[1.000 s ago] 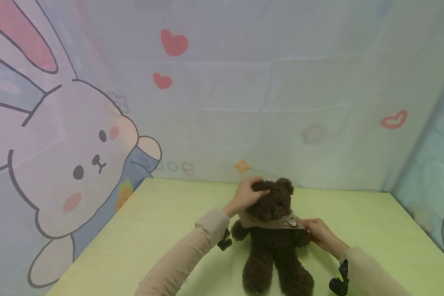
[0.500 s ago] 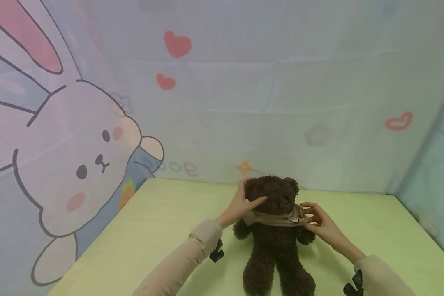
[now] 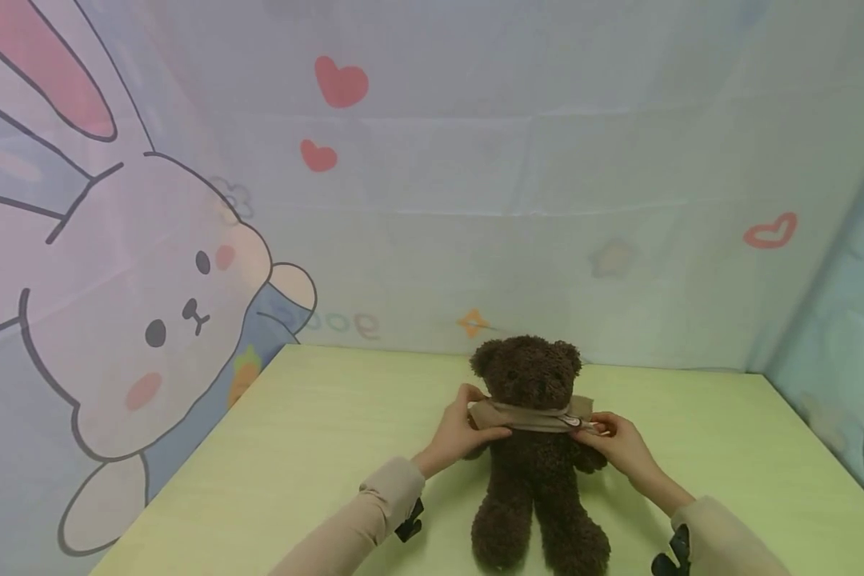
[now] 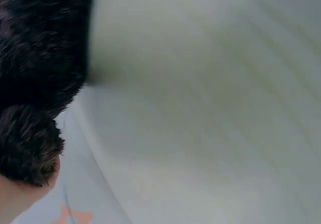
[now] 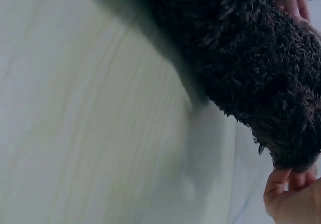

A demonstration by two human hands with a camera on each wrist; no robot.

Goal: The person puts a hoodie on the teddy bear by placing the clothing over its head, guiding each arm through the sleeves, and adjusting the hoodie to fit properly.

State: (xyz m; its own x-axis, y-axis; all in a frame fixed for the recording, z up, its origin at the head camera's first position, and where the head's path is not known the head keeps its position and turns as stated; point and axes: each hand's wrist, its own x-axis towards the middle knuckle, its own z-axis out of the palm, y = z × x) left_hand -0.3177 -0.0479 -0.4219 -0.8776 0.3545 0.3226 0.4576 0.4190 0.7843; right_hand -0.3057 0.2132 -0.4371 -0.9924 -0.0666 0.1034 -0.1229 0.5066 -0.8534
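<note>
A dark brown teddy bear (image 3: 533,480) is upright on the table, its face to the camera. Round its neck lies a beige cloth garment (image 3: 529,418) with a small badge. The left hand (image 3: 457,432) pinches the garment's edge at the bear's shoulder on the image's left. At the opposite shoulder the right hand (image 3: 622,448) pinches the cloth beside the badge. Dark fur (image 4: 40,43) fills the left of the left wrist view, with part of the left hand (image 4: 25,196) below it. The right wrist view shows the right hand (image 5: 293,196) under the bear's arm (image 5: 296,133).
The pale green table (image 3: 295,448) extends to both sides of the bear. Behind it hangs a backdrop cloth (image 3: 432,200) with a large rabbit at the left and red hearts. Black wrist devices (image 3: 410,522) are at both sleeves.
The left hand has come down from the bear's head to the cloth at its shoulder. The right hand's fingers have closed on the cloth again. The bear's head, tilted and partly covered before, now shows its face.
</note>
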